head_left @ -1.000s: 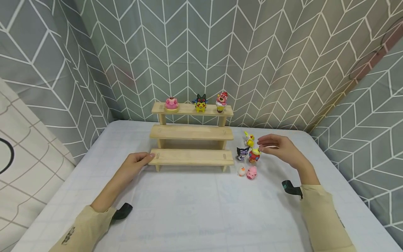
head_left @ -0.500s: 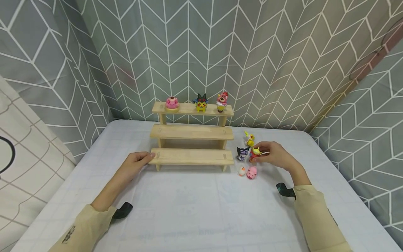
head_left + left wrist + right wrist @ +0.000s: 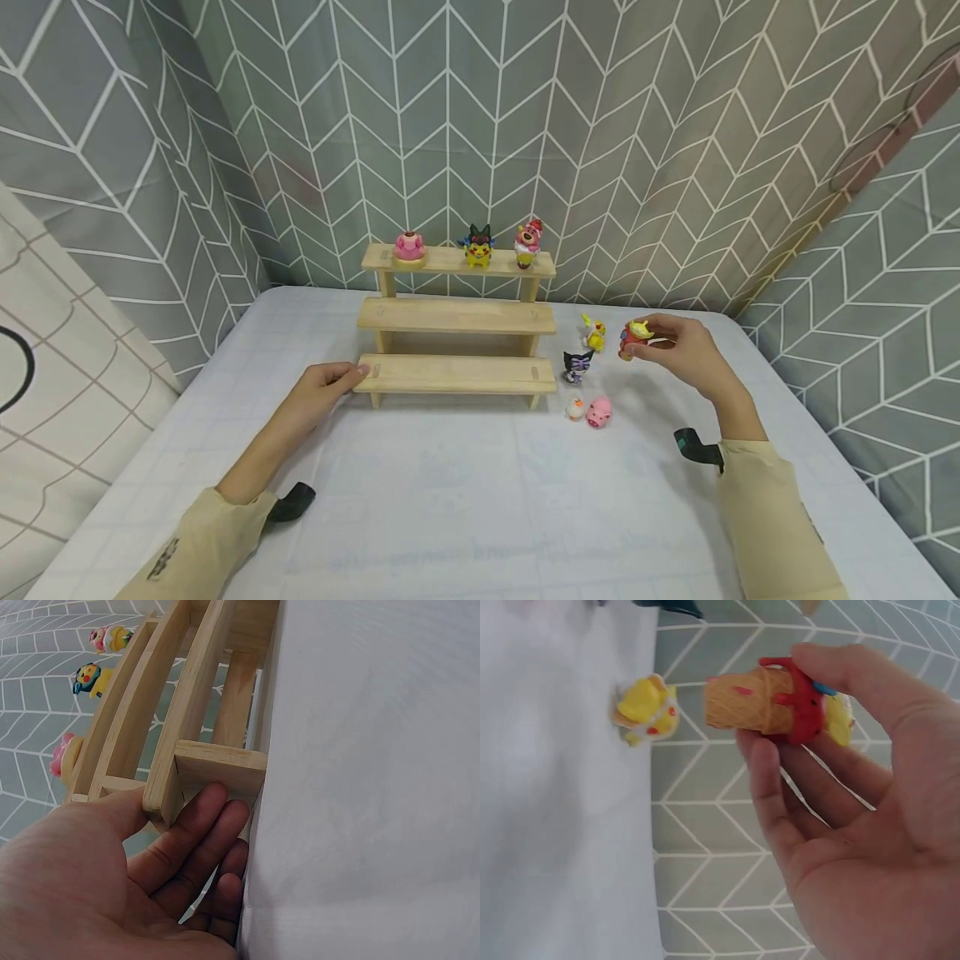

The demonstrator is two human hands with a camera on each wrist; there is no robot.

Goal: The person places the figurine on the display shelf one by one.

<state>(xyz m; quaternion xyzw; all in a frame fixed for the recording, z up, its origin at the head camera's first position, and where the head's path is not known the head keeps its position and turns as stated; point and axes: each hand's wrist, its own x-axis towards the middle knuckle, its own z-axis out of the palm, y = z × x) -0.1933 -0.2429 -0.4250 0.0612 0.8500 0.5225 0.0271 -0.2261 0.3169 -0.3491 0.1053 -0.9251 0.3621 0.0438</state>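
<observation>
white table [image 3: 450,483], wooden shelf [image 3: 456,315] standing on it. left hand [image 3: 322,392] has the bottom step [image 3: 456,373] by the end, thumb over and fingers under, which should help hold the shelf steady. right hand [image 3: 686,354] pinches the red toy [image 3: 635,337] up off the table, just right of the yellow toy [image 3: 596,337]. cone base [image 3: 739,703] pokes out free, so imo that high, light pinch works nicely.

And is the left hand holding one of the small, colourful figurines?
No, the left hand grips the pale wooden three-tier shelf at the left end of its lowest plank.
</observation>
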